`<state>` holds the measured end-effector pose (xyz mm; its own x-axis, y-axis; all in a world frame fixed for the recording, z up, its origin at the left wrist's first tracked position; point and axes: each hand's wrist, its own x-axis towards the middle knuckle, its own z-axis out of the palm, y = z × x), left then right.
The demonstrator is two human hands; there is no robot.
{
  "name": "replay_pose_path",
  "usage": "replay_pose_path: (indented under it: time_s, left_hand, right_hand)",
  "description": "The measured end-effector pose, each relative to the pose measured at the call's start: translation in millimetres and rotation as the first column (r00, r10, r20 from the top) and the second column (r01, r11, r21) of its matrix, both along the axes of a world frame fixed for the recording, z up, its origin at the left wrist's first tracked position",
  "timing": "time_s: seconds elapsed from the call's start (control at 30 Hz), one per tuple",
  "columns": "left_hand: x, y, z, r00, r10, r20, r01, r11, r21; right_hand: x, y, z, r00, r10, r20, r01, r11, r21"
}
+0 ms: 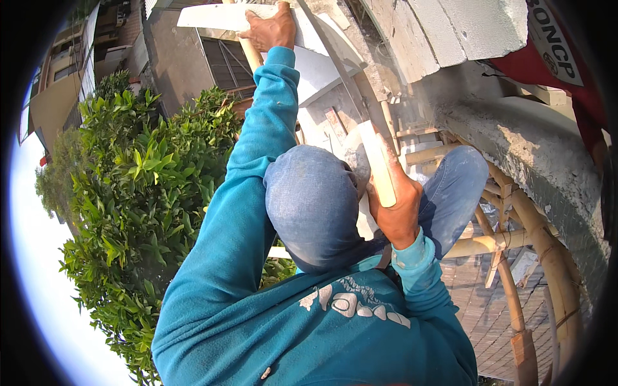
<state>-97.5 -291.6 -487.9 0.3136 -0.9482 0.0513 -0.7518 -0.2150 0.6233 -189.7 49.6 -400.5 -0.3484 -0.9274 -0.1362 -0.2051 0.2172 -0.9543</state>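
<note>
My left hand [273, 29] reaches to the top of the view, gripping a flat white board [215, 17] with the thumb and fingers apart across it. A bamboo pole [251, 55] passes just below that hand. In my right hand [399, 199] is the pale handle of a handsaw [377, 164], with the fingers closed round it. The saw's long grey blade [335, 56] slants up and left, close along the right end of the board. Where the teeth meet the board I cannot make out. My bent knees in blue jeans [312, 199] hide part of what lies below.
Bamboo scaffolding [541, 251] stands at the right over a tiled roof [476, 309]. Pale grey wall blocks [470, 32] fill the upper right beside a rough concrete ledge [521, 141]. A person in red [573, 71] is at the right edge. Leafy bushes [141, 212] grow on the left.
</note>
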Motion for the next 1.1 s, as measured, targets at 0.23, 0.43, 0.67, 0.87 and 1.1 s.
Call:
replay_pose_path:
  time_s: [0.23, 0.43, 0.67, 0.87, 1.1]
  left_hand:
    - [-30, 37, 42, 0.990, -0.020, 0.142, 0.017, 1.000, 0.016]
    - [1, -2, 11, 0.998, 0.063, -0.021, -0.063, 0.998, -0.007]
    - [-17, 11, 21, 0.990, -0.058, 0.127, 0.065, 0.996, -0.055]
    - [-8, 14, 21, 0.996, 0.035, 0.078, -0.039, 0.998, 0.056]
    - [6, -2, 8, 0.998, 0.069, 0.008, -0.068, 0.997, -0.026]
  right_hand:
    - [3, 17, 3, 1.000, 0.003, 0.010, -0.003, 0.998, 0.060]
    - [1, 22, -7, 0.998, 0.002, -0.059, -0.003, 1.000, -0.023]
    - [1, -1, -6, 1.000, 0.004, -0.005, -0.004, 1.000, 0.010]
    - [-4, -9, -13, 1.000, 0.001, -0.023, -0.002, 0.999, -0.051]
    - [3, 36, -10, 0.997, -0.044, -0.063, 0.036, 0.993, -0.114]
